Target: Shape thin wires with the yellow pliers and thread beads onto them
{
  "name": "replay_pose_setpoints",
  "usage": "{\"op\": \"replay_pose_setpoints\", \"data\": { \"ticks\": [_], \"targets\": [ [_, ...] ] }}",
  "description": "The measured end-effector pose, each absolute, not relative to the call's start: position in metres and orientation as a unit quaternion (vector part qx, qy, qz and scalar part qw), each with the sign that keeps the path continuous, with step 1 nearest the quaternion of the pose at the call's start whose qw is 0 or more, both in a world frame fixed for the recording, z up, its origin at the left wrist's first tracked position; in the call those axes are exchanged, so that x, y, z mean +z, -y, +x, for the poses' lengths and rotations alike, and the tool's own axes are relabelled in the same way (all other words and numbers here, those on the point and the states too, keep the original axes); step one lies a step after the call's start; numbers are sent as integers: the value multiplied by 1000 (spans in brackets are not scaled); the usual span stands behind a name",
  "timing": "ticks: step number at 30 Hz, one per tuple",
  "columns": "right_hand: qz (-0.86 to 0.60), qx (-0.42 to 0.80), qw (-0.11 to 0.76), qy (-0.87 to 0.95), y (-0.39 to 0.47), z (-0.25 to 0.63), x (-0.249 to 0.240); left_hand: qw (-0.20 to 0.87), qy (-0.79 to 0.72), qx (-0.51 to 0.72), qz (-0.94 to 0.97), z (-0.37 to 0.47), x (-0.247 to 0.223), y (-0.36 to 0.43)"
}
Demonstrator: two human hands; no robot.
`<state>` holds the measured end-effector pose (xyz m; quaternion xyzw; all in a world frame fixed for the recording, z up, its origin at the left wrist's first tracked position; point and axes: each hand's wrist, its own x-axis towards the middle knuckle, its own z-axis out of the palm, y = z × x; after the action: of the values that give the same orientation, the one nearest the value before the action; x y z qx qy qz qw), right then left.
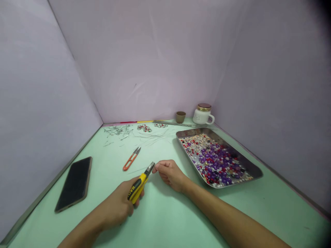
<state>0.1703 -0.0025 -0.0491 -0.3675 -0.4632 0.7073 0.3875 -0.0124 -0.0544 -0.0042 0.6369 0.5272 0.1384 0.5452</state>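
Observation:
My left hand (121,198) is wrapped round yellow-and-black pliers (139,187), whose metal jaws point up and to the right. The jaw tips are close to the fingertips of my right hand (169,174). Thumb and forefinger of that hand are pinched together at the jaws; what lies between them is too small to make out. A thin wire (138,170) runs over the green tabletop just left of the jaws. Beyond the pliers lie thread snips (131,159) with an orange-red handle, their blades pointing away from me.
Right of my hands stands a metal tray (247,166) of mixed beads. A phone (74,182) lies at left. Toward the back are wire pieces (119,130), beaded pieces (144,128), a small brown cup (180,117) and a lidded white mug (201,116). Pale walls enclose three sides.

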Motion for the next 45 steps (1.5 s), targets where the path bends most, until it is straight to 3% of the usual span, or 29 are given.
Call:
{"op": "replay_pose_setpoints", "data": {
  "ticks": [9,14,17,19,25,30,33,37,41,43,45],
  "targets": [
    [-384,715,371,452,2,168,-50,408,-549,163,711,-11,-4,59],
    [-416,669,378,486,1,162,-55,246,-660,80,705,-4,-19,61],
    [-411,658,385,499,1,162,-58,216,-661,84,714,-2,-23,62],
    [-392,658,390,512,1,164,-58,280,-627,128,716,-4,-20,61],
    [-306,684,411,519,0,172,-54,694,-419,197,551,-14,-3,56],
    [-293,724,410,470,-1,174,-57,804,-324,260,425,-14,-5,55],
    [-315,724,421,446,-2,173,-60,726,-389,219,523,-17,-1,53],
    [-354,694,439,447,-4,169,-63,426,-550,141,704,-17,3,53],
    [-384,667,438,465,-5,165,-65,168,-648,11,743,-5,-8,57],
    [-388,662,440,467,-5,164,-65,108,-661,-24,742,1,-14,59],
    [-378,666,446,463,-5,165,-65,117,-663,1,739,1,-15,59]
  ]
}}
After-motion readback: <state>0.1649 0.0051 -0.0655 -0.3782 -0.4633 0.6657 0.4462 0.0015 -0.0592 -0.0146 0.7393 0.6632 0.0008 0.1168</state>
